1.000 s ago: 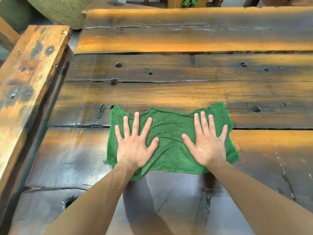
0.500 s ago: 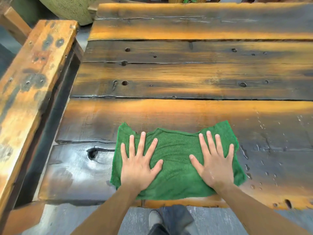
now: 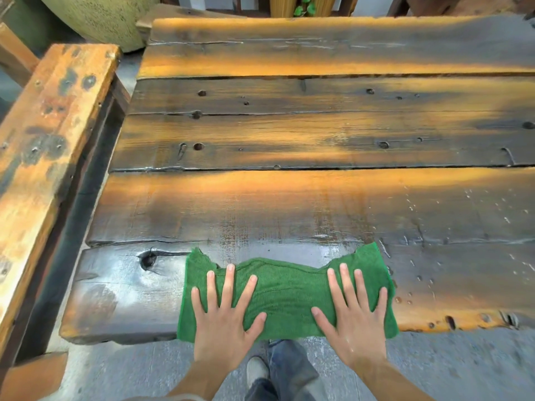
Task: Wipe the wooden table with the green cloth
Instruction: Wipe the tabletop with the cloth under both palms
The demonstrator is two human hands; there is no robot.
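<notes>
The green cloth (image 3: 286,293) lies spread at the near edge of the wooden table (image 3: 289,134), its near hem reaching the edge. My left hand (image 3: 224,316) presses flat on the cloth's left part with fingers spread. On the cloth's right part my right hand (image 3: 354,316) presses flat in the same way. A wet, shiny streak (image 3: 289,235) runs on the dark planks just beyond the cloth.
A wooden bench (image 3: 43,140) runs along the table's left side. A large speckled pot (image 3: 101,15) stands at the far left corner. Water droplets (image 3: 411,296) dot the plank right of the cloth. Below the edge are grey floor (image 3: 448,369) and my leg and shoe (image 3: 257,369).
Both hands have dragged the cloth toward me, from the middle planks to the table's near edge. A wet trail is left behind it.
</notes>
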